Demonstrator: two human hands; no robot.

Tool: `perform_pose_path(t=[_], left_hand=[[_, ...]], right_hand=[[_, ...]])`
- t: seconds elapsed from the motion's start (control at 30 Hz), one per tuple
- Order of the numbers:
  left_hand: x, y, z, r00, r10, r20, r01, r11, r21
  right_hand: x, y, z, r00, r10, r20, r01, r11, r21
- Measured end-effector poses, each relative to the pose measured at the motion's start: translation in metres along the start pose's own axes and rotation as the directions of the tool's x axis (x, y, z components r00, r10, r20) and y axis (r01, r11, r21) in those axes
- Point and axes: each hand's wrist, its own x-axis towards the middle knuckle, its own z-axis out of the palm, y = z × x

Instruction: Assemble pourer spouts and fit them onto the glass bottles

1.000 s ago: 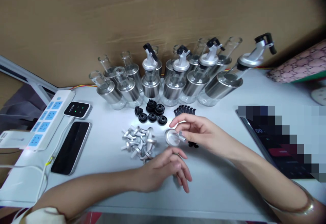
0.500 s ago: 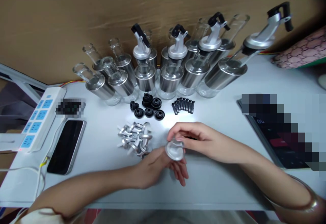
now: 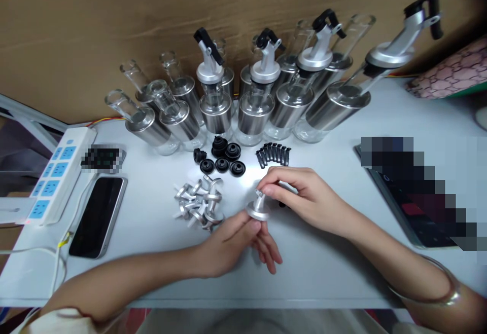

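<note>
A silver bottle pourer spout [image 3: 258, 212] is held over the near middle of the table, its round flange low and its narrow tip up. My left hand [image 3: 234, 245] grips the flange from below with thumb and forefinger, the other fingers loosely stretched out. At the tip, my right hand [image 3: 308, 197] pinches with thumb and fingertips; whether a small part is also between them is hidden. Left of the hands lies a heap of similar silver spouts [image 3: 200, 205]. Behind them are black rubber stoppers [image 3: 222, 164] and a fanned row of small black levers [image 3: 273, 154].
Several glass bottles with steel sleeves [image 3: 256, 113] stand at the back; some carry silver pourers with black levers [image 3: 317, 52]. On the left are a phone [image 3: 98, 217] and a white power strip [image 3: 57, 177] with cables. A tablet-like device [image 3: 403, 197] lies at right.
The spout has turned from its flange facing me to upright, tip up. My right hand has shifted slightly up and pinches the tip; my left hand still holds the flange.
</note>
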Motion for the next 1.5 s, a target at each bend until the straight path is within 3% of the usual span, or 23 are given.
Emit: perform_pose_path(t=[0.13, 0.23, 0.4, 0.6, 0.83, 1.0, 1.27, 1.5], left_hand=[[-0.001, 0.003, 0.001, 0.999, -0.034, -0.023, 0.036, 0.998, 0.048], [0.0, 0.002, 0.001, 0.999, -0.016, -0.028, 0.017, 1.0, 0.019], [0.001, 0.002, 0.001, 1.0, -0.016, -0.018, 0.016, 1.0, -0.009], [0.001, 0.001, 0.0, 1.0, -0.021, -0.01, 0.02, 0.998, -0.06], [0.0, 0.001, -0.001, 1.0, -0.027, -0.004, 0.027, 0.994, -0.102], [0.001, 0.0, -0.003, 1.0, -0.025, 0.002, 0.025, 0.993, -0.115], [0.001, -0.001, -0.003, 1.0, -0.02, -0.002, 0.02, 0.992, -0.121], [0.001, -0.002, -0.003, 1.0, -0.015, 0.004, 0.016, 0.992, -0.122]], right_hand=[[0.001, 0.003, -0.009, 0.997, -0.074, 0.016, 0.076, 0.979, -0.19], [0.0, 0.01, -0.028, 0.998, -0.061, 0.011, 0.061, 0.937, -0.344], [-0.003, 0.022, -0.047, 0.988, 0.022, 0.154, 0.037, 0.929, -0.369], [-0.002, 0.024, -0.037, 0.977, 0.061, 0.203, 0.025, 0.918, -0.396], [-0.001, 0.027, -0.033, 0.995, 0.027, 0.096, 0.021, 0.881, -0.472], [-0.002, 0.024, -0.03, 0.995, 0.029, 0.1, 0.023, 0.875, -0.484], [0.0, 0.029, -0.013, 0.984, -0.117, 0.133, 0.171, 0.818, -0.549], [0.001, 0.038, -0.008, 0.981, -0.166, 0.096, 0.189, 0.76, -0.622]])
